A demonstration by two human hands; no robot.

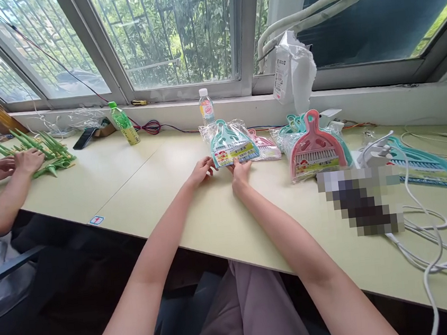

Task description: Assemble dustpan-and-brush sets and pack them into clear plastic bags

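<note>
Both arms stretched forward, bare forearms over the pale worktop (162, 195), converging on one bagged teal dustpan-and-brush set (231, 146). Left hand (202, 171) palm down, fingers curled onto the near-left corner of the bag, thumb side touching the plastic. Right hand (240, 172) palm down just beside it, fingers on the near-right edge under the printed label. Both hands lightly pinching the bag edge, not clenched; whether fingers go under the bag, cannot tell. Wrists low, close to the worktop; elbows back near the front edge.

The teal set lies flat on the worktop mid-way to the window ledge, handle pointing away. Just behind and right of it: a pink bagged set (266, 147), partly covered. Further right a pink dustpan set (313, 150) leaning on a stack of teal ones (293, 125). Far right a loose teal brush (426, 165) under a white cable (415, 211); blurred patch between.

Behind the teal set a small water bottle (206, 106) upright by the ledge. Green drink bottle (124, 123) tilted further left. White plastic bag (293, 69) on the ledge.

Far left: another person's hands (15, 164) on a pile of green plastic sticks (37, 147), well apart from the wearer's hands.
</note>
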